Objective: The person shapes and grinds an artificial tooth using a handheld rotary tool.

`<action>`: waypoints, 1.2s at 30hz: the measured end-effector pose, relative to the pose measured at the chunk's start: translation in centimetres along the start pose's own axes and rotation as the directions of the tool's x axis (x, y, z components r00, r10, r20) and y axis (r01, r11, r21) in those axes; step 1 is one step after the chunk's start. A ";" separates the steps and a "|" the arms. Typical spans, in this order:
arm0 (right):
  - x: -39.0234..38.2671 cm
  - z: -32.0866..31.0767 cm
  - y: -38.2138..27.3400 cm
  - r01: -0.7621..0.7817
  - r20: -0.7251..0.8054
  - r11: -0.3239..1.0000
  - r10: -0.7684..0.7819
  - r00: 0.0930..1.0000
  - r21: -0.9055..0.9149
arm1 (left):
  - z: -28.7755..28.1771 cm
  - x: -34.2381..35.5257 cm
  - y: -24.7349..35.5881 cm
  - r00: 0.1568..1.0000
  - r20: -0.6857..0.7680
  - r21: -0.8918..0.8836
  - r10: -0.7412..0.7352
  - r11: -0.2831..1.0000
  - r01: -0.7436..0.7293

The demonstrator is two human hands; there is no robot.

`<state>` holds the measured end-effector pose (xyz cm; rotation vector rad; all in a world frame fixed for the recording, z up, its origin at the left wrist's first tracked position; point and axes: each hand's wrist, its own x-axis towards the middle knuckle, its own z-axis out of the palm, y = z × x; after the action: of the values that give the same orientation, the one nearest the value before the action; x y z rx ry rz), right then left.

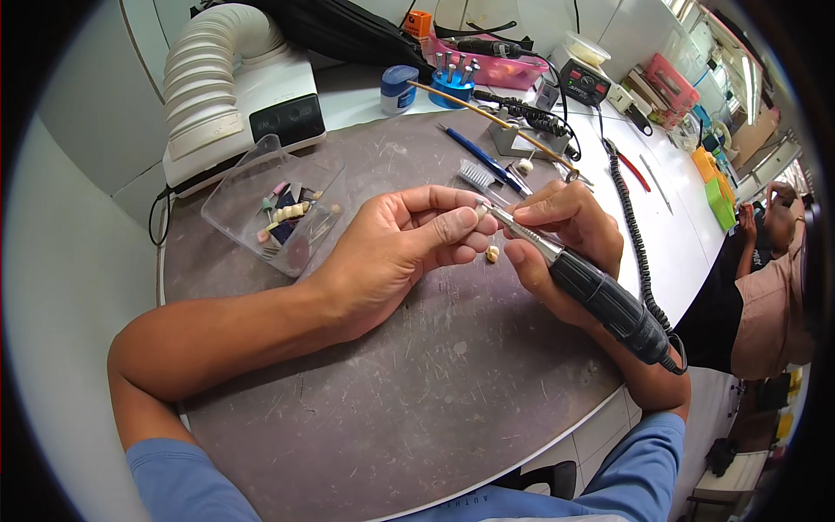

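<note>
Near the middle of the head view, my left hand (pixel 404 248) pinches a small pale tooth-like piece (pixel 480 211) between thumb and fingertips. My right hand (pixel 570 226) grips a silver and black rotary handpiece (pixel 609 304), its tip at that piece; whether they touch I cannot tell. A coiled black cord (pixel 633 217) runs from the tool. Another small yellowish piece (pixel 492 254) lies on the brown mat (pixel 391 391) just below my fingers. A clear plastic box (pixel 235 217) holding small bits and a tooth model sits left of my hands.
A white extractor with a ribbed hose (pixel 200 87) stands back left. A blue bur holder (pixel 452 83), jar (pixel 397 91), brush (pixel 477 177), pink tray (pixel 513 70), control unit (pixel 583 83) and red pliers (pixel 633 171) are spread behind and right. A person (pixel 774 296) is at the far right.
</note>
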<state>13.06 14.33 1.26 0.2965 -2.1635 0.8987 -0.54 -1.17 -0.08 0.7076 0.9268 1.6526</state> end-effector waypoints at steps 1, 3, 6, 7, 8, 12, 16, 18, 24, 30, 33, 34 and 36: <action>0.0 0.0 0.0 0.007 0.009 1.000 -0.007 1.000 -0.007 | 0.0 0.0 0.0 1.000 0.000 0.000 0.000 1.000 0.000; 0.1 -0.1 0.1 0.015 0.018 1.000 -0.014 1.000 -0.014 | 0.0 0.0 0.1 1.000 0.013 0.003 -0.008 1.000 0.008; 0.0 -0.2 0.1 0.072 0.053 0.997 -0.070 0.996 -0.037 | 0.0 -0.1 0.1 1.000 0.020 0.013 0.000 1.000 -0.001; 0.0 -0.1 0.0 0.027 0.014 1.000 -0.027 1.000 0.001 | 0.1 -0.1 0.1 1.000 0.020 0.013 0.000 1.000 -0.001; -0.1 0.0 0.0 -0.018 -0.024 0.999 0.019 1.000 0.041 | 0.1 -0.1 0.1 1.000 0.010 0.013 -0.001 1.000 0.000; -0.1 0.0 0.1 -0.032 -0.013 0.998 0.033 0.999 0.047 | 0.1 -0.1 0.1 1.000 0.004 0.007 -0.002 1.000 0.002; 0.0 0.0 0.1 -0.001 0.004 1.000 0.001 1.000 0.012 | 0.0 0.0 0.0 1.000 0.009 0.001 0.000 1.000 0.000; 0.0 -0.1 0.2 0.011 0.001 1.000 -0.011 1.000 0.009 | 0.1 0.0 0.1 1.000 0.005 0.010 -0.011 1.000 0.011; 0.0 -0.1 0.1 0.033 0.013 0.999 -0.032 0.999 -0.032 | 0.2 -0.1 0.1 1.000 -0.001 0.010 -0.008 1.000 0.008; 0.2 -0.1 0.4 0.127 0.042 0.991 -0.126 0.991 -0.036 | 0.1 -0.1 0.2 1.000 0.011 0.011 -0.013 1.000 0.013; 0.1 -0.2 0.0 0.030 0.004 0.999 -0.030 1.000 -0.039 | 0.2 -0.1 0.2 1.000 0.013 -0.001 -0.008 1.000 0.008; 0.1 -0.3 0.1 0.040 0.024 0.998 -0.039 0.999 -0.047 | 0.1 0.0 0.2 1.000 0.013 -0.001 -0.009 1.000 0.009; 0.1 -0.3 0.1 0.050 0.043 0.997 -0.048 0.998 -0.055 | 0.0 0.0 0.1 1.000 0.019 0.006 -0.013 1.000 0.013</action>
<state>13.14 14.64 1.44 0.3417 -2.2057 0.8100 -0.63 -1.21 0.00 0.7189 0.9218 1.6291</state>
